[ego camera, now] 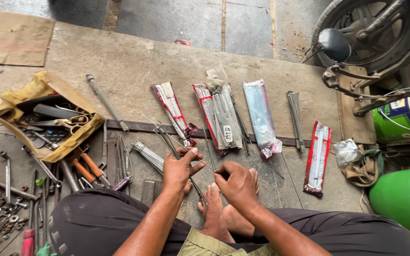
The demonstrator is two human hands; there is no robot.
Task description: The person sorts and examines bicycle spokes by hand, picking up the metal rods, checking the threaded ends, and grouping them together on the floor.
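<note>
Just beyond the bare feet (217,204), the left hand (179,169) is closed around a bunch of thin metal spokes (167,140) that fan away up and left from the fist. The right hand (236,182) pinches a single spoke (205,163) lying between both hands. Farther out past the feet lie spoke packets (224,118), then a wheel (371,33)

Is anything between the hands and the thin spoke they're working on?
Nothing visible. The left hand and right hand both already pinch the thin spoke; only bare concrete floor lies behind it.
</note>
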